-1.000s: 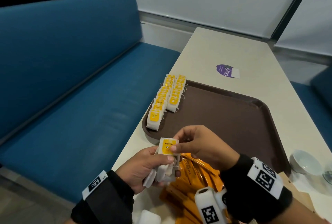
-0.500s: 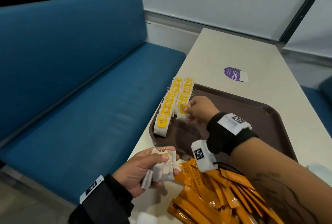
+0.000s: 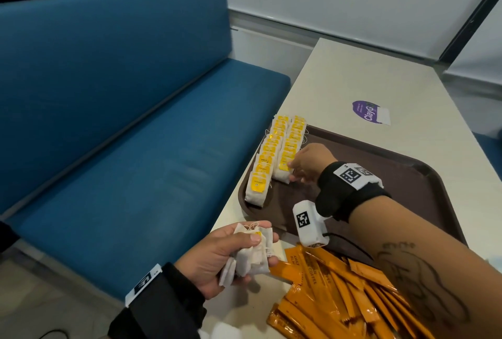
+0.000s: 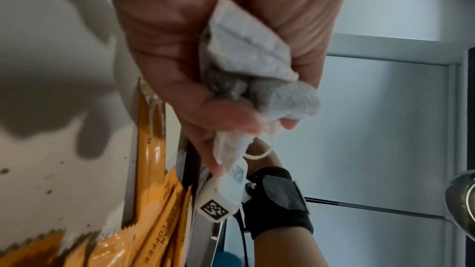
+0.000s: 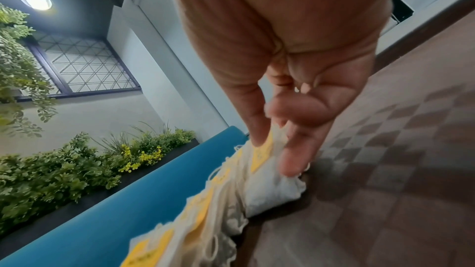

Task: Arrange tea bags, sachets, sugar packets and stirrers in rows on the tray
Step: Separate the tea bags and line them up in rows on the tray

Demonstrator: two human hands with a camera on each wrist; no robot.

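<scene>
- Blue bench seating [image 3: 116, 134] runs along the 9 o'clock side of a cream table [image 3: 353, 75], with a pale wall behind at 12 o'clock.
- On the table lies a brown tray [image 3: 394, 175]; two rows of yellow-tagged tea bags [image 3: 274, 154] sit along its 9 o'clock rim, long axis running from 6 toward 12 o'clock, each bag overlapping the next.
- The second row [image 3: 292, 145], just beside the first, ends short of the first row's nearest bag; the tray from the rows toward 3 o'clock is bare brown surface.
- The right hand [image 3: 308, 162] reaches over the tray, its fingertips [image 5: 290, 161] resting on the nearest bag [image 5: 272, 192] of the second row, fingers nearly straight.
- The left hand [image 3: 217, 260], at 7 o'clock off the tray's near rim, grips a bunch of loose tea bags [image 3: 252, 251].
- Orange coffee sachets [image 3: 339, 292] lie piled at 5 o'clock on the table, fanned at mixed angles.
- A purple sticker [image 3: 366, 111] lies beyond the tray at 12 o'clock.
</scene>
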